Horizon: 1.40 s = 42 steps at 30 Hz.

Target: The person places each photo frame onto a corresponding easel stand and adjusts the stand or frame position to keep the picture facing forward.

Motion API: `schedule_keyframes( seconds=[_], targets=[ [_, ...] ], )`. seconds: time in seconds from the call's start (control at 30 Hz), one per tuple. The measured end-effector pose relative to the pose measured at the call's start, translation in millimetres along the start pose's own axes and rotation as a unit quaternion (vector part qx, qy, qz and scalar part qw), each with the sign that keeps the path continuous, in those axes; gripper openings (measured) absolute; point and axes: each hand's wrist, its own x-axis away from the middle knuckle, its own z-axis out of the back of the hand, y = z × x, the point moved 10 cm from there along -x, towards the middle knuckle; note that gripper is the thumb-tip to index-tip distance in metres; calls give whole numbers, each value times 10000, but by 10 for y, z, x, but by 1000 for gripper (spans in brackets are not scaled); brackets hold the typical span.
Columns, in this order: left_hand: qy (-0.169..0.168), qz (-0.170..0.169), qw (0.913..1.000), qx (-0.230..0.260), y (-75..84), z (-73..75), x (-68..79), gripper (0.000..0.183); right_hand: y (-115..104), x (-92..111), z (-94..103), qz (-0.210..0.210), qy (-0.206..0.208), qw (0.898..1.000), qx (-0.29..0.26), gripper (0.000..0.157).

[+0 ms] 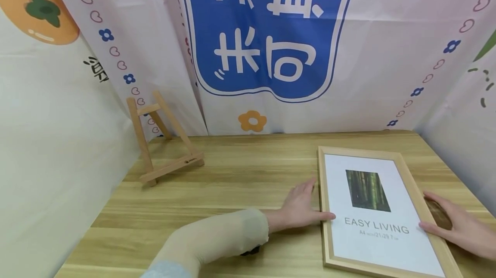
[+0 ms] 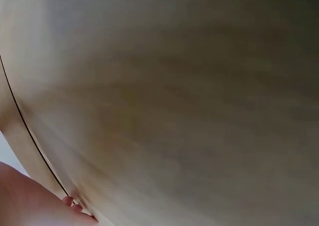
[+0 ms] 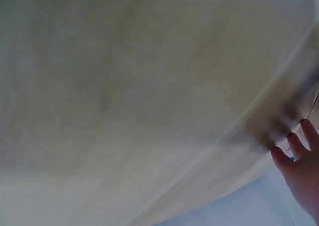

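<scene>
A light-wood picture frame lies on the table at the right in the head view, with a white insert that reads "EASY LIVING" and shows a bamboo picture. My left hand is at its left edge, the thumb over the rim and the fingers stretched along the outside. On the opposite side, my right hand touches the right edge with its thumb, its fingers spread beside the frame. In the right wrist view the fingertips of the right hand meet the wood surface. A part of the left hand shows low in the left wrist view.
A small wooden easel stands at the back left of the wood-grain table. Printed white cloth hangs behind the table and along both sides. Beneath the left forearm a small dark object is partly hidden.
</scene>
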Motion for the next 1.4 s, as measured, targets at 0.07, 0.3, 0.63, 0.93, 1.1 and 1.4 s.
schedule_keyframes(
  seconds=[0.07,0.3,0.63,0.93,1.1,1.4],
  targets=[
    [-8,26,10000,-49,4,-16,-11,104,17,-2,9,-2,36,10000,-19,88],
    [-87,-12,9997,-228,21,-60,-39,94,58,1,24,-170,74,9998,-90,79],
    [-118,99,9999,-56,15,-58,-48,87,65,1,-5,-396,9,9978,-532,77],
    [65,463,9977,499,26,16,-54,81,8,-28,-17,-550,14,9936,-984,72],
    [41,606,9954,739,-6,2,-32,81,24,-24,-54,-640,-14,9926,-1030,72],
    [-60,777,9735,2151,-50,-2,-12,90,-5,-71,-93,-769,-145,9797,-1847,73]
  ],
)
